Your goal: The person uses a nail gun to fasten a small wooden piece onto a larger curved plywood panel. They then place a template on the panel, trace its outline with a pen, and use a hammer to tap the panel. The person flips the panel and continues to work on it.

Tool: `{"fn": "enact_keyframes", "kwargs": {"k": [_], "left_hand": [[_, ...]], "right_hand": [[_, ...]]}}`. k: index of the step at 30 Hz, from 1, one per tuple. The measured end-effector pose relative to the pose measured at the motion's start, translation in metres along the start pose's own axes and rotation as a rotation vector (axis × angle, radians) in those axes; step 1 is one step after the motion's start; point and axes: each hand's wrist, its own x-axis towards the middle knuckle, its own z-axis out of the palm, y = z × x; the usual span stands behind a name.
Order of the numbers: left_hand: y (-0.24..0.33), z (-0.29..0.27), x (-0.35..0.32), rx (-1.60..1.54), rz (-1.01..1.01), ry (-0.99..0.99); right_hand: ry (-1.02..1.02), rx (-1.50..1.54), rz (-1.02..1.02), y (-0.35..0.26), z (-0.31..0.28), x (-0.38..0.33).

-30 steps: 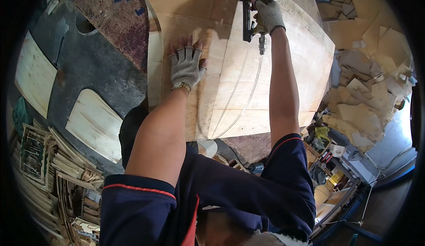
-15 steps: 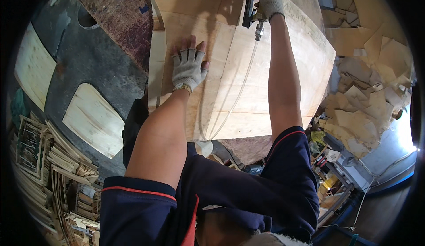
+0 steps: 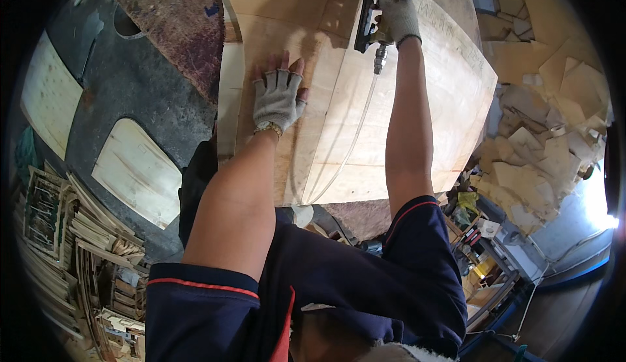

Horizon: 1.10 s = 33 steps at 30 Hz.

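Note:
A large, pale plywood panel lies in front of me, its left side curved and its right side angled. My left hand, in a grey fingerless knit glove, rests flat on the panel's left part with the fingers spread. Wrapped round the handle of a black pneumatic staple gun is my gloved right hand, near the panel's far edge. From the metal fitting under the handle a clear air hose runs back across the wood toward me. The gun's nose is hard to make out against the panel.
Under the panel is a worn reddish-brown board. Cut plywood pieces lie on the dark floor to the left, with stacked wooden strips nearer me. A heap of thin wood offcuts spreads at the right, beyond a cluttered shelf.
My right hand has drawn the staple gun slightly nearer to me, and the forearm has shifted a little left. My left hand stays where it was on the panel.

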Motion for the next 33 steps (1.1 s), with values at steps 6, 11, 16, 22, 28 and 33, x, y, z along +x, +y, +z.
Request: {"fn": "enact_keyframes", "kwargs": {"k": [6, 11, 16, 22, 28, 33], "left_hand": [[0.001, -0.005, 0.001, -0.012, 0.0, -0.008], [0.002, -0.006, 0.003, 0.004, -0.021, -0.031], [-0.001, -0.006, 0.004, 0.044, 0.002, -0.007], [-0.003, -0.004, 0.006, 0.057, 0.017, 0.003], [-0.004, -0.001, 0.007, 0.047, 0.032, 0.062], [-0.006, 0.001, 0.009, 0.02, 0.04, 0.101]], "right_hand": [[-0.007, -0.01, 0.106, -0.003, -0.001, -0.019], [0.006, -0.055, 0.178, -0.013, 0.007, -0.041], [0.043, -0.1, 0.131, -0.013, 0.013, -0.06], [0.045, -0.051, 0.093, -0.007, 0.015, -0.077], [0.033, -0.025, 0.148, -0.001, 0.017, -0.091], [0.053, -0.084, 0.18, 0.001, 0.02, -0.109]]}}
